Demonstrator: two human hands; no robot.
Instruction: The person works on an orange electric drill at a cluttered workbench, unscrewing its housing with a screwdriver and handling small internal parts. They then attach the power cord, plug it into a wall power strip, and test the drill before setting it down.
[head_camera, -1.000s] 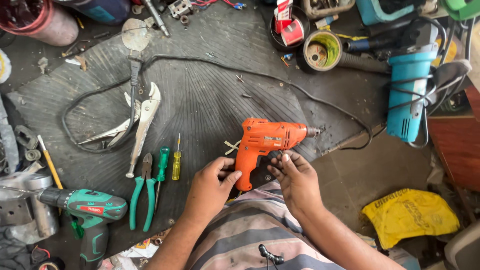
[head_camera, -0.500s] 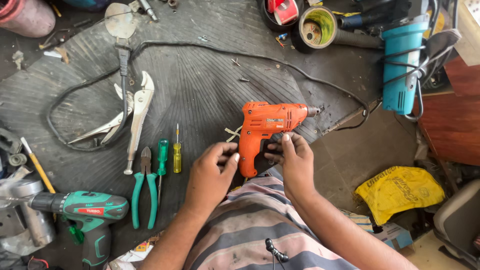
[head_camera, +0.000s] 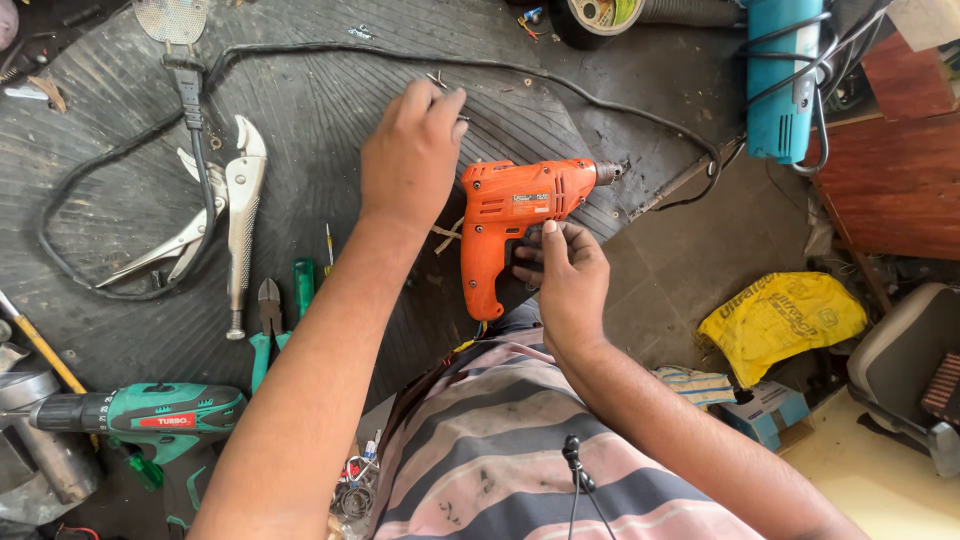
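One orange drill (head_camera: 520, 215) is held in the right hand's (head_camera: 568, 275) grip, while the left hand (head_camera: 412, 150), fingers loosely bent and holding nothing, reaches over one black cord (head_camera: 300, 55).

locking pliers (head_camera: 235, 215) on ribbed mat (head_camera: 90, 120) | green cordless drill (head_camera: 150, 412) lower left | yellow bag (head_camera: 780, 318) right | teal tool (head_camera: 785, 85) top

From my feed I saw a dark ribbed rubber mat (head_camera: 300, 110) covering most of the floor (head_camera: 690, 270), w/ bare grey concrete showing to the right of it. Reddish-brown wooden furniture (head_camera: 900, 180) stood at the right edge; a grey chair (head_camera: 900, 365) sat bottom right, on a pale yellowish patch of floor. Daylight was bright and even, brightest at top right. No walls or windows in view.
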